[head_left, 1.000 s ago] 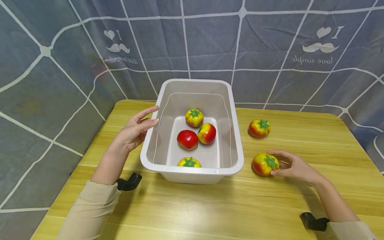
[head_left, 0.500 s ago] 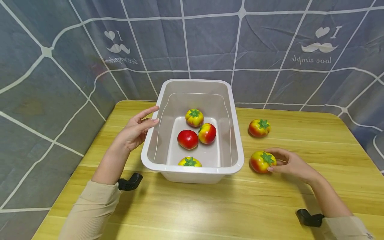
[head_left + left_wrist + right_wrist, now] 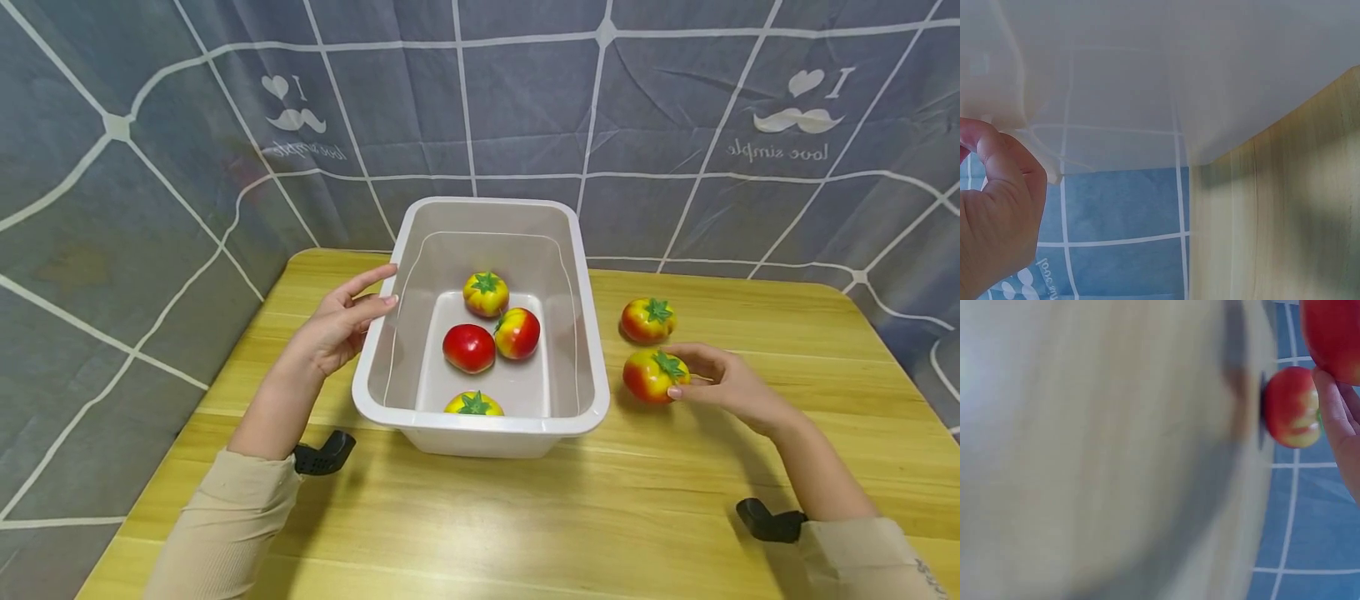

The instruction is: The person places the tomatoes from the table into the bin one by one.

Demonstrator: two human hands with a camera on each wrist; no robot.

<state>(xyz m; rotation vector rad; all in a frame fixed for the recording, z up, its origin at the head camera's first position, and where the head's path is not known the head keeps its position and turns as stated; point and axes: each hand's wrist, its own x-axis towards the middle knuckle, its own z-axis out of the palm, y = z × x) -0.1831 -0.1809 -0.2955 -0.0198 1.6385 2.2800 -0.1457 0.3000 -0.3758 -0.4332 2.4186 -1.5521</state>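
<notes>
At the table's middle stands a pale grey plastic basin (image 3: 480,427). My left hand (image 3: 337,325) holds its left rim, thumb and index fingertip on the edge; the left wrist view shows the curled hand (image 3: 1004,194) beside the basin's outer wall (image 3: 1116,94). Inside lie several toy tomatoes, among them a red one (image 3: 468,348). To the basin's right, my right hand (image 3: 727,387) pinches a yellow-red tomato (image 3: 647,377) by its right side, close over the table. Just behind it another tomato (image 3: 648,321) sits on the wood, visible too in the right wrist view.
The wooden table (image 3: 480,525) reaches back to a blue-grey curtain (image 3: 525,108) with white lines, which also hangs along the left side. Each wrist carries a black camera mount, such as the right one (image 3: 772,522). The basin's front wall partly hides the nearest tomato inside.
My right hand has moved the tomato away from me and slightly left, toward the tomato behind it. The left hand and the basin have stayed in place.
</notes>
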